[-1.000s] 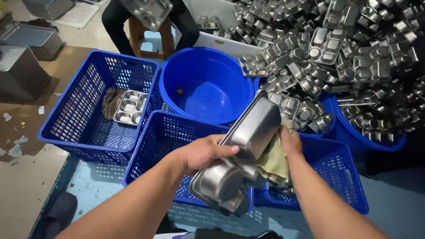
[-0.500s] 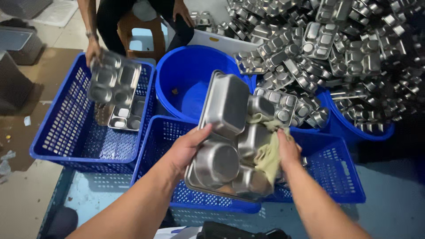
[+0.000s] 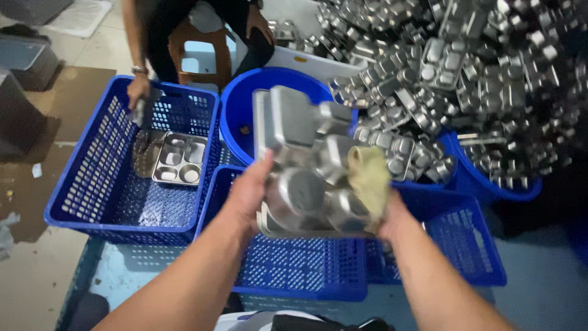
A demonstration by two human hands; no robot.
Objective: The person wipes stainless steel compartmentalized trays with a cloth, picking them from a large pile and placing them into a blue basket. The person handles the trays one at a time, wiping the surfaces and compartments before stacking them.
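Observation:
I hold a steel compartment tray (image 3: 306, 165) upside down in front of me, its raised compartment backs facing me. My left hand (image 3: 250, 191) grips its left edge. My right hand (image 3: 392, 217) holds its right side and presses a yellowish cloth (image 3: 369, 179) against the metal. The tray hangs above a blue plastic basket (image 3: 306, 270).
A second blue basket (image 3: 92, 184) at left holds one steel tray (image 3: 179, 158). Another person sits on a stool behind it, a hand (image 3: 138, 91) on the basket rim. A blue tub (image 3: 236, 116) stands behind. A large heap of steel trays (image 3: 465, 79) fills the right.
I have turned the tray more flat toward me and lifted it. The other person's tray, held above the left basket before, now lies inside it.

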